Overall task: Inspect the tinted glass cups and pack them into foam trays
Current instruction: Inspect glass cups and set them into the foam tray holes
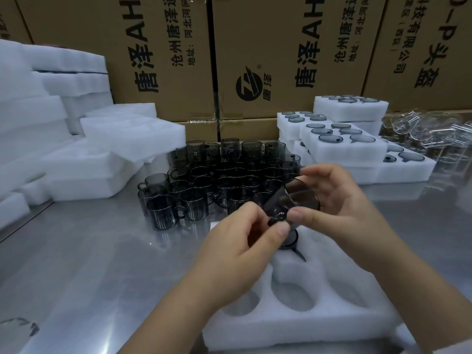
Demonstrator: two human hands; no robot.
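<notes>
The tinted glass cup [293, 198] looks light, stiff, slick and breakable, so it is best held by wall and handle, not squeezed. It hangs tilted over the foam tray [293, 325] at the tabletop's [102, 264] near edge. The left hand [237, 246] has a pinching grip on its lower end. The right hand [339, 200] clasps the body between fingers and thumb.

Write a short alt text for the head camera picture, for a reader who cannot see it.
A left hand and a right hand hold one dark tinted glass cup over a white foam tray with round pockets. Behind, many more tinted cups stand on a steel table, beside filled foam trays.
</notes>
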